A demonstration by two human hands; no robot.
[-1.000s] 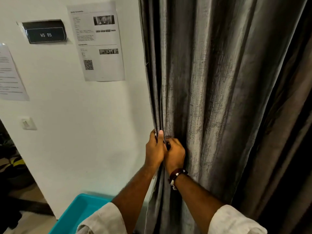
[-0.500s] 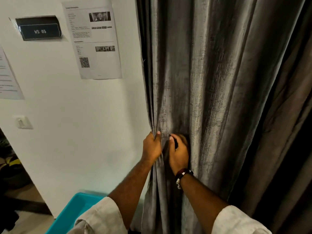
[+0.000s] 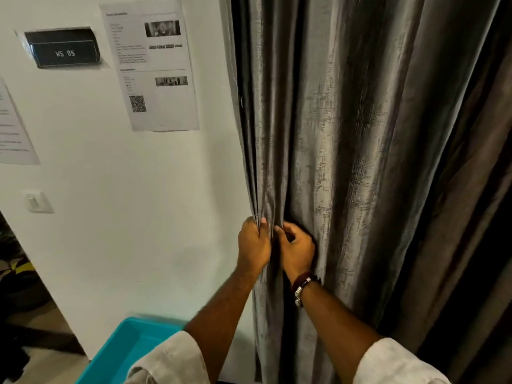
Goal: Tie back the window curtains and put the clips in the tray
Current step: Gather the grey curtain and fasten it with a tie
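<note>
Both forearms raised, left hand (image 3: 253, 243) fingers clamped on the curtain (image 3: 346, 162) edge, right hand (image 3: 296, 249) fingers curled around its neighbouring fold

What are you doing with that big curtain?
A person is working at the grey curtain. The left hand grips its gathered edge by the wall, and the right hand is curled into the folds right beside it. A clip cannot be made out there. The teal tray waits below, by the wall.

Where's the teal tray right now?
In the head view, the teal tray sits at the bottom left, low against the white wall, just below the left forearm and left of the grey curtain.
</note>
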